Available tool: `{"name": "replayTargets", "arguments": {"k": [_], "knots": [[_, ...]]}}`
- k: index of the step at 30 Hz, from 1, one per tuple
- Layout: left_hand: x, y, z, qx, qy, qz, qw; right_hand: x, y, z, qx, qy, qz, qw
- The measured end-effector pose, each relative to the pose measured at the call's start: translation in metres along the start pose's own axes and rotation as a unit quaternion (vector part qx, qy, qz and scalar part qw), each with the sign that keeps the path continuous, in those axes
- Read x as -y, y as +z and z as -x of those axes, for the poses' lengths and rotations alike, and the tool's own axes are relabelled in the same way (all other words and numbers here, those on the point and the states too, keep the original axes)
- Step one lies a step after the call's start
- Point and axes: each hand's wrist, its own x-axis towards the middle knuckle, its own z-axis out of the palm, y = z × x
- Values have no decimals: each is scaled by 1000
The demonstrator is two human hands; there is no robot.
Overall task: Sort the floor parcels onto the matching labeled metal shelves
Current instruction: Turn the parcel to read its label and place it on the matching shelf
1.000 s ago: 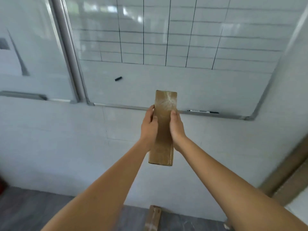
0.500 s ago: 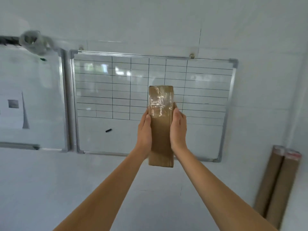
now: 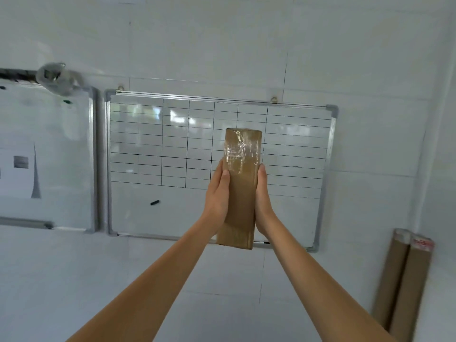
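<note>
A long brown cardboard parcel (image 3: 240, 191), wrapped with clear tape near its top, stands upright in front of me at arm's length. My left hand (image 3: 217, 196) holds its left side with the thumb laid across the front. My right hand (image 3: 263, 198) presses against its right side, fingers behind the parcel and hidden. No shelf or floor parcel is in view.
A gridded whiteboard (image 3: 158, 149) hangs on the white wall behind the parcel, with a second whiteboard (image 3: 49, 154) to its left. Two cardboard tubes (image 3: 404, 275) lean in the right corner. A taped fitting (image 3: 55, 77) sits on the wall at the upper left.
The view has tilted upward from the floor and lower wall to the whole whiteboard. The parcel stays between both hands, raised in front of the board.
</note>
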Motion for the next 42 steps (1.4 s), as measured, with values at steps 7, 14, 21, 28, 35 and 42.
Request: {"name": "replayTargets", "arguments": {"k": [7,14,21,28,35,42], "knots": [[0,10,6,-1,-5,-4,1000,11,-7,8,49,8,-10,999],[-6,11,7,3,20,-24,1000,4,2,1,-137,-88,49,985],[-1,13,6,-5,10,-72,997,14,6,8,-289,-166,204,920],[-12,-8,0,34,-74,25,996,18,-30,5,-139,-147,125,971],[3,-14,-6,93,-130,68,985,22,-33,13,-40,-33,32,998],[13,-2,4,-28,-107,25,994,9,-25,27,-102,-86,23,991]]}}
